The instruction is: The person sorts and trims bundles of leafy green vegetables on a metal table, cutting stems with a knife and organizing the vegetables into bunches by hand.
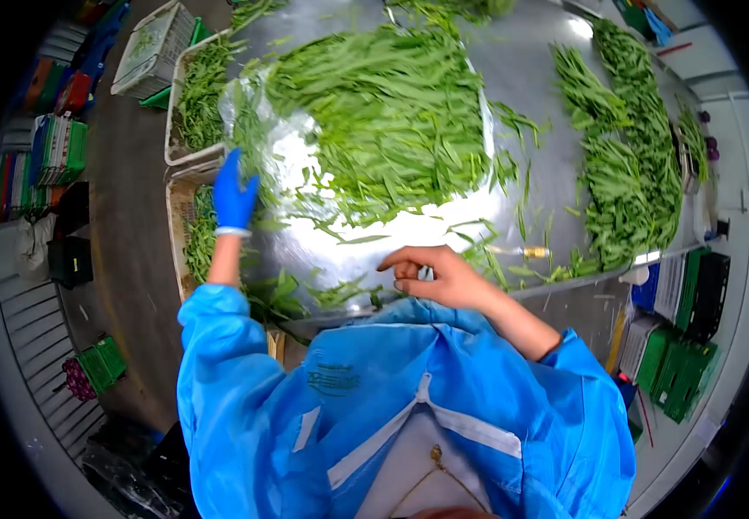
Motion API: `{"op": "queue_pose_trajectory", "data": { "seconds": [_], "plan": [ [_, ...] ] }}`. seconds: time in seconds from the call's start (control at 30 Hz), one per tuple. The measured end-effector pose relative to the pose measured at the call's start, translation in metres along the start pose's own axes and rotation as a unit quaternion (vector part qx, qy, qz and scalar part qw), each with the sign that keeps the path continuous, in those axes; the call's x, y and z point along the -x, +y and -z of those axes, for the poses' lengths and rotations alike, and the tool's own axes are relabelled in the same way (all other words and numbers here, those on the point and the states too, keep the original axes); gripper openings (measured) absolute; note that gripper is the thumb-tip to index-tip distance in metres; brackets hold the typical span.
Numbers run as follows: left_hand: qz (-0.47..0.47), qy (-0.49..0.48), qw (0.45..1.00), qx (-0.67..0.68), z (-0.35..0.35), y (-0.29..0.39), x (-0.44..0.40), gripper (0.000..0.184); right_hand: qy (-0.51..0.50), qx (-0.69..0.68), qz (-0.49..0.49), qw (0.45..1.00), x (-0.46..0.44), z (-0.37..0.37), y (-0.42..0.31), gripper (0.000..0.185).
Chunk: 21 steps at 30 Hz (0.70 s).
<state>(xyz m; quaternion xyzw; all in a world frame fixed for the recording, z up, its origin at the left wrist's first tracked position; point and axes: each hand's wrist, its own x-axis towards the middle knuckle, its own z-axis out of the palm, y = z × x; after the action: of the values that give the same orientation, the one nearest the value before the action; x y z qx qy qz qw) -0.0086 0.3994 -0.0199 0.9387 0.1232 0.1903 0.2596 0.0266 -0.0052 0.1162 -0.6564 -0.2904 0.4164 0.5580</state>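
My left hand (234, 192), in a blue glove, is at the left edge of the metal table, beside loose green leaves. Its thumb stands away from the fingers, and I see nothing held in it. My right hand (433, 275) is bare and hovers near the table's front edge, fingers loosely bent and apart, with nothing in them. Beyond it, a broad layer of long leafy greens (392, 121) lies on shiny clear plastic film (292, 164). Stray leaves (336, 294) are scattered along the front edge between my hands.
More leafy greens (625, 164) are heaped along the right side of the metal table (534, 203). Crates with greens, one pale crate (169, 121) among them, stand against the left edge. Green crates (686, 372) are stacked on the floor at right. A small yellowish object (534, 252) lies near the front.
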Motion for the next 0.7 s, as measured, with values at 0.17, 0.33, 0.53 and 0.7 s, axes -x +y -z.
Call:
{"op": "queue_pose_trajectory", "data": {
  "seconds": [0.17, 0.33, 0.53, 0.7],
  "plan": [
    [-0.081, 0.005, 0.997, -0.021, -0.087, -0.013, -0.112, 0.090, 0.031, 0.109, -0.028, 0.993, -0.047, 0.002, 0.016, 0.028],
    [-0.039, -0.117, 0.978, -0.168, -0.130, -0.023, -0.182, 0.103, -0.007, 0.157, -0.045, 0.987, -0.108, 0.000, 0.027, 0.035],
    [-0.074, -0.121, 0.970, -0.197, -0.124, -0.017, -0.198, 0.099, -0.017, 0.174, -0.074, 0.982, -0.179, 0.007, 0.058, 0.036],
    [-0.089, -0.115, 0.983, -0.114, -0.078, 0.018, -0.202, 0.097, 0.096, -0.099, -0.107, 0.985, -0.259, 0.017, 0.077, 0.047]
  ]
}}
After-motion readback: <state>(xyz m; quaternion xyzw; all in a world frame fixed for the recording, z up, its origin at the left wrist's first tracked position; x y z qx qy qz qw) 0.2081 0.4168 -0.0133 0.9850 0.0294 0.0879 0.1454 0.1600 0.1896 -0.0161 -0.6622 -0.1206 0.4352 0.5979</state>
